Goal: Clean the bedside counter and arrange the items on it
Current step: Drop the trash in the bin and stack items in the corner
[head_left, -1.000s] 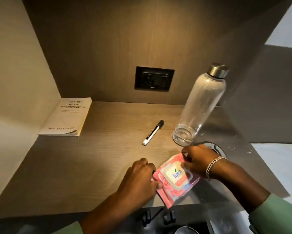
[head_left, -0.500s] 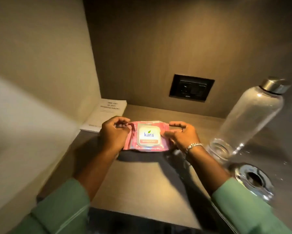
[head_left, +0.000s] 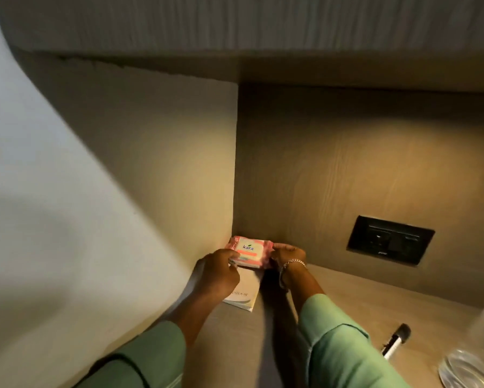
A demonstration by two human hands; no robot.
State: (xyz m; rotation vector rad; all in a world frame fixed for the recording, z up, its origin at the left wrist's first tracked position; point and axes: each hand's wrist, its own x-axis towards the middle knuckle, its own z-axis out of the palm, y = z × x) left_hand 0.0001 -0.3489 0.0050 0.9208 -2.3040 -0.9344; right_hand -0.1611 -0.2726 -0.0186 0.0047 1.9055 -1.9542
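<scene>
A pink pack of wet wipes (head_left: 249, 251) with a white lid sits in the back left corner of the wooden counter (head_left: 341, 298), over the far end of a white book (head_left: 243, 292). My left hand (head_left: 218, 273) grips the pack's left end and my right hand (head_left: 288, 256), with a silver bracelet, grips its right end. Whether the pack rests on the book or hangs just above it is unclear. My hands hide most of the book.
A black-capped white marker (head_left: 394, 343) lies on the counter at the right. The base of a clear bottle (head_left: 467, 371) stands at the lower right corner. A black wall socket (head_left: 389, 239) is on the back panel. A side wall (head_left: 151, 191) closes the left.
Both hands lifted the wipes pack from the counter's front edge and carried it left and back to the corner above the book. The camera turned left with them.
</scene>
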